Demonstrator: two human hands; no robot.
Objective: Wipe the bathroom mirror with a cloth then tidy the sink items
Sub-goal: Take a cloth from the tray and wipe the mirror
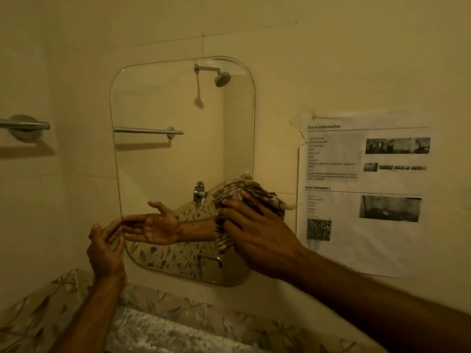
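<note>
The right forearm fills the lower right of the frame, nearest the lens, and at its end the right hand is spread flat, fingers wide, pressing a bunched brown-and-cream patterned cloth against the glass. The cloth is pinned under the fingertips and palm, bulging out above and to the right of the hand, at the right edge of the tall frameless mirror with rounded corners, low in its height. The mirror's long axis runs upright, and nearly all its surface lies up and to the left of the cloth, so the coming stroke is judged to be led that way across the glass. At the lower left, the left hand is held loosely open, nothing in it, fingertips just at the mirror's left edge, perhaps steadying it; contact cannot be confirmed. The right hand is plainly the working one. A white printed paper notice is stuck to the wall just right of the mirror, near the cloth. The sink items are not seen; tidying is judged not yet begun
</note>
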